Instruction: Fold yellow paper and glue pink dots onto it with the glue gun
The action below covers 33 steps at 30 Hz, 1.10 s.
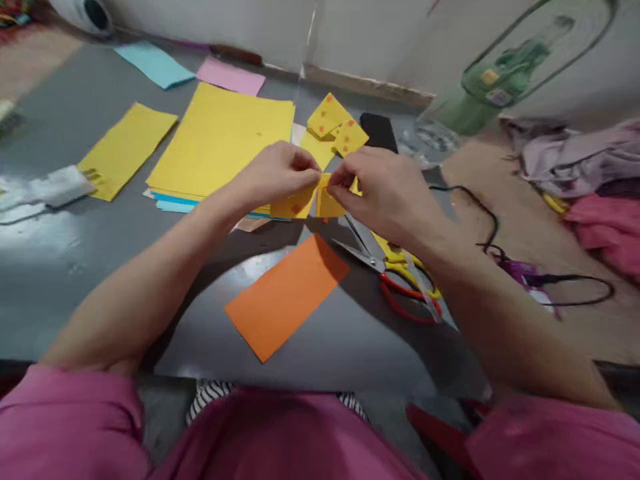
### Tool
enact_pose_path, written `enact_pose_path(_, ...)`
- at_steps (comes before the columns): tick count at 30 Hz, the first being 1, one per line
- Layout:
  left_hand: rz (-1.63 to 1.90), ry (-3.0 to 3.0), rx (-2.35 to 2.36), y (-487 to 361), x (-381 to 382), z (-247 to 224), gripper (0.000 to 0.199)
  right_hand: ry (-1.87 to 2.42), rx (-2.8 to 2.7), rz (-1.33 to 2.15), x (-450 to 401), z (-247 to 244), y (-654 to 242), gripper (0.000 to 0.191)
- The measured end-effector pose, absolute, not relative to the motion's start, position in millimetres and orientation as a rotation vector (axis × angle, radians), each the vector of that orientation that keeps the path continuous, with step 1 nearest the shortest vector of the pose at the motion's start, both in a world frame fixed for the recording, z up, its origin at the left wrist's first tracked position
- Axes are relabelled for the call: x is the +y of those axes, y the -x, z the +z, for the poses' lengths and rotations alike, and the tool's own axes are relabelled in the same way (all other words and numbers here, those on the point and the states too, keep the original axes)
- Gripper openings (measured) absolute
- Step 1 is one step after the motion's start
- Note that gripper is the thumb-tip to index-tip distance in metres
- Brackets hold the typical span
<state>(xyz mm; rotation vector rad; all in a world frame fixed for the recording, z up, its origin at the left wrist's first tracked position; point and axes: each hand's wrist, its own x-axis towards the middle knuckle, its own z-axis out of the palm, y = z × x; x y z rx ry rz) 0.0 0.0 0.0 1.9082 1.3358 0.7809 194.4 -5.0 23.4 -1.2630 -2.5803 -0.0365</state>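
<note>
My left hand (283,175) pinches a small yellow paper piece with orange spots (295,205) between thumb and fingers. Facing it, my right hand (383,187) is closed with its fingertips on a folded yellow paper piece (327,205); whether the two pieces are joined I cannot tell. Just beyond the hands lie spotted yellow paper squares (330,115). Scissors with red and yellow handles (387,263) rest beneath my right wrist, their blades apart. An orange paper rectangle (287,297) lies flat on the grey table (320,360), nearer my body.
A stack of yellow sheets (225,137) lies left of my hands, with blue paper under it. Farther left are a yellow strip (127,150) and a white plug (60,187). Blue (155,65) and pink (231,75) papers sit at the back. Green bottles (510,73) stand at right.
</note>
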Motion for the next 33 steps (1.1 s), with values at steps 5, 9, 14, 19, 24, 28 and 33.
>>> enact_pose_path(5, 0.731, -1.889, 1.329, -2.4, -1.7, 4.6, 0.023, 1.251, -2.543, -0.02, -1.1, 21.0, -198.4, 0.01)
enact_pose_path(9, 0.731, -1.886, 1.343, -3.2, -2.6, 3.9, 0.022, 1.262, -2.563, -0.056, -2.2, 22.4, -200.4, 0.012)
enact_pose_path(14, 0.727, -1.88, 1.338, -2.8, -2.0, 2.3, 0.022, 1.23, -2.591, -0.106, -5.4, 26.6, -204.2, 0.015)
enact_pose_path(19, 0.697, -1.874, 1.345, -3.3, -1.3, 2.6, 0.023, 1.222, -2.617, -0.097, -7.3, 25.8, -201.7, 0.013)
enact_pose_path(24, 0.706, -1.896, 1.341, -3.6, -1.8, 2.5, 0.023, 1.257, -2.626, -0.099, -5.3, 21.7, -199.9, 0.01)
enact_pose_path(28, 0.715, -1.894, 1.338, -3.9, -2.8, 3.5, 0.023, 1.275, -2.574, -0.09, -3.1, 22.1, -204.1, 0.011)
enact_pose_path(33, 0.7, -1.89, 1.34, -4.4, -2.8, 3.9, 0.023, 1.301, -2.54, -0.049, -5.0, 27.4, -204.6, 0.012)
